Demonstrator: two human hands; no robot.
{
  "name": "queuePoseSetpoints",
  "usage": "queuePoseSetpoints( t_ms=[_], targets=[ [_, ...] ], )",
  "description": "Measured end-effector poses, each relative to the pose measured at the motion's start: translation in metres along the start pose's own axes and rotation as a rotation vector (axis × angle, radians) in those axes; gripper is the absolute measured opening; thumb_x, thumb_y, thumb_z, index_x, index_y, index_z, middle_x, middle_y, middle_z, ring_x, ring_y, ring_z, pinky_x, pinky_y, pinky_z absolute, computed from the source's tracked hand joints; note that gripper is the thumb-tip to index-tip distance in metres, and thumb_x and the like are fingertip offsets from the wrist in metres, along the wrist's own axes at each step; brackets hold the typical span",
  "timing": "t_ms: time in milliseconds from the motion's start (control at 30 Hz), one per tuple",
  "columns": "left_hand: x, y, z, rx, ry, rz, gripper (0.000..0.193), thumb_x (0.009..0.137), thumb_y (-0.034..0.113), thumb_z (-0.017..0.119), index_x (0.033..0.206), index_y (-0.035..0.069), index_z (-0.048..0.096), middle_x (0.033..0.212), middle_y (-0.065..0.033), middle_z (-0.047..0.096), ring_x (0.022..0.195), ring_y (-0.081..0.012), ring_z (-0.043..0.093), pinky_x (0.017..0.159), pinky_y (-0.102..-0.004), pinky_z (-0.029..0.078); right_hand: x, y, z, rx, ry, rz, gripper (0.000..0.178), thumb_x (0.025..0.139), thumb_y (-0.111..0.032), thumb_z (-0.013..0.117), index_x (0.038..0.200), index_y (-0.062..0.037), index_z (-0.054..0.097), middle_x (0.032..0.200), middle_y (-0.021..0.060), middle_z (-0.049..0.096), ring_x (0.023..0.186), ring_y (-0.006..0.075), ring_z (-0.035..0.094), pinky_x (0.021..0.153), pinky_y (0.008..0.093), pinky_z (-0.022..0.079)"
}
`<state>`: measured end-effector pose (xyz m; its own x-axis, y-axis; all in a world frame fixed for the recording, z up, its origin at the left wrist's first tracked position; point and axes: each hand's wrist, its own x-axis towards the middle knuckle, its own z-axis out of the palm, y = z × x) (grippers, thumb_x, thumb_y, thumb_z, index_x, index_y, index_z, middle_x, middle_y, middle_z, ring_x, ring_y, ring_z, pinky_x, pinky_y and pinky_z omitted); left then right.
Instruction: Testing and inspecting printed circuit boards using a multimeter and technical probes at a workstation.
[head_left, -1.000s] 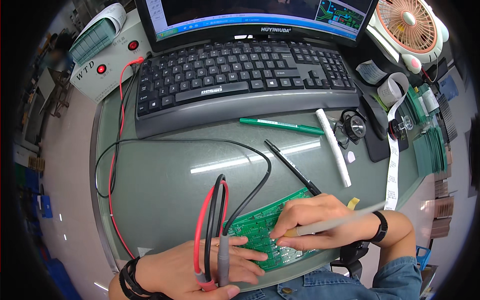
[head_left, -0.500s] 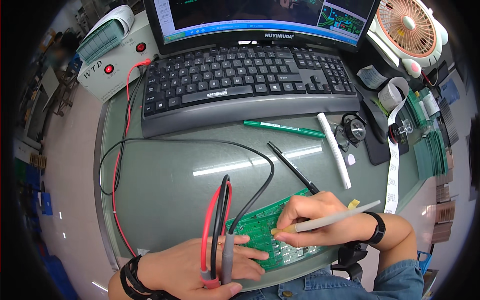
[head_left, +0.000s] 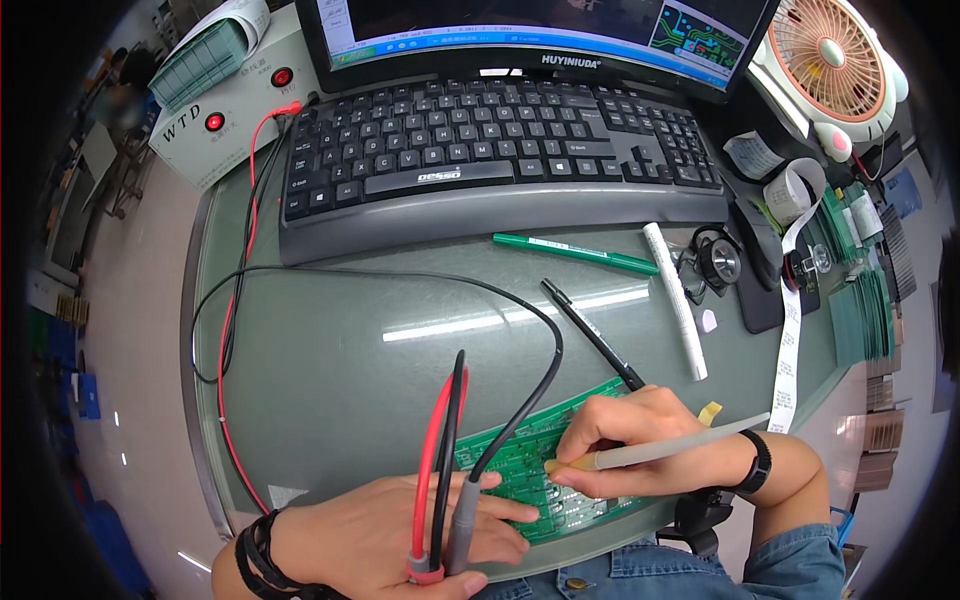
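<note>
A green circuit board (head_left: 520, 460) lies tilted at the table's near edge, partly hidden under both hands. My left hand (head_left: 400, 515) rests with its fingers stretched over the board's left part. Between its thumb and fingers it holds two test probes, a grey one (head_left: 461, 525) and a red one (head_left: 425, 572); their tips are hidden. My right hand (head_left: 640, 440) is closed in a pinch around a pale pen-shaped tool (head_left: 680, 443) with a yellowish front end. That end points down at the middle of the board; whether it touches, I cannot tell.
Past the board lie a black marker (head_left: 592, 333), a green pen (head_left: 575, 253) and a white marker (head_left: 676, 300). A keyboard (head_left: 500, 205) and monitor stand behind. A red-and-black cable loops over the left side from a metal box (head_left: 230, 110). A mouse (head_left: 755, 240) and paper strip (head_left: 786, 350) lie right.
The whole view has shifted slightly. The probes and their leads lean a little further right in my left hand. My right hand and its tool stay at nearly the same spot on the board.
</note>
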<state>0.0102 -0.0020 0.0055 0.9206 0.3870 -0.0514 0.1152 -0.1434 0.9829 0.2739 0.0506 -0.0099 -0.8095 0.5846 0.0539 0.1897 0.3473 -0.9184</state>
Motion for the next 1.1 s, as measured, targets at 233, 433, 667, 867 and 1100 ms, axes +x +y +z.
queuePoseSetpoints(
  t_ms=[233, 433, 667, 867, 1100],
  targets=[
    [-0.001, 0.000, 0.002, 0.029, 0.024, 0.011, 0.038, 0.089, 0.014, 0.047, 0.117, -0.005, 0.064, 0.125, -0.0117, 0.063, 0.134, -0.0249, 0.047, 0.117, -0.0395, 0.021, -0.002, -0.003, -0.001, -0.010, -0.023, 0.065, 0.016, 0.081, -0.009, 0.077, 0.085, -0.0039, 0.062, 0.080, 0.0064, 0.068, 0.067, 0.0185, 0.069, 0.054, 0.0272, 0.051],
    [-0.002, -0.001, 0.005, 0.037, 0.043, 0.017, 0.037, 0.090, 0.014, 0.047, 0.118, -0.003, 0.064, 0.125, -0.0117, 0.064, 0.132, -0.0261, 0.048, 0.116, -0.0406, 0.024, -0.002, -0.004, 0.001, -0.006, -0.028, 0.076, 0.017, 0.081, -0.008, 0.077, 0.085, -0.0034, 0.061, 0.080, 0.0076, 0.068, 0.067, 0.0189, 0.069, 0.055, 0.0272, 0.051],
    [-0.003, 0.000, 0.003, 0.085, 0.070, 0.009, 0.036, 0.091, 0.014, 0.046, 0.119, 0.000, 0.063, 0.124, -0.0111, 0.064, 0.131, -0.0253, 0.050, 0.115, -0.0420, 0.026, 0.008, -0.006, -0.007, -0.001, -0.115, 0.108, 0.016, 0.083, -0.009, 0.075, 0.086, -0.0023, 0.061, 0.081, 0.0081, 0.069, 0.069, 0.0193, 0.069, 0.057, 0.0282, 0.051],
    [0.001, 0.002, 0.002, 0.104, 0.034, 0.018, 0.035, 0.094, 0.017, 0.044, 0.121, 0.005, 0.062, 0.128, -0.0097, 0.062, 0.133, -0.0251, 0.047, 0.115, -0.0460, 0.026, 0.002, -0.007, -0.006, 0.103, -0.038, 0.069, 0.017, 0.090, -0.015, 0.068, 0.089, -0.0044, 0.055, 0.069, 0.0038, 0.058, 0.056, 0.0147, 0.054, 0.050, 0.0291, 0.041],
    [-0.005, 0.007, 0.014, 0.032, 0.032, -0.047, 0.042, 0.099, 0.026, 0.035, 0.123, 0.002, 0.060, 0.131, -0.0117, 0.060, 0.135, -0.0302, 0.043, 0.117, -0.0483, 0.016, -0.002, -0.015, 0.001, -0.114, -0.024, 0.150, 0.045, 0.096, -0.046, 0.053, 0.081, -0.0026, 0.053, 0.061, 0.0117, 0.057, 0.054, 0.0292, 0.057, 0.053, 0.0394, 0.045]
  ],
)
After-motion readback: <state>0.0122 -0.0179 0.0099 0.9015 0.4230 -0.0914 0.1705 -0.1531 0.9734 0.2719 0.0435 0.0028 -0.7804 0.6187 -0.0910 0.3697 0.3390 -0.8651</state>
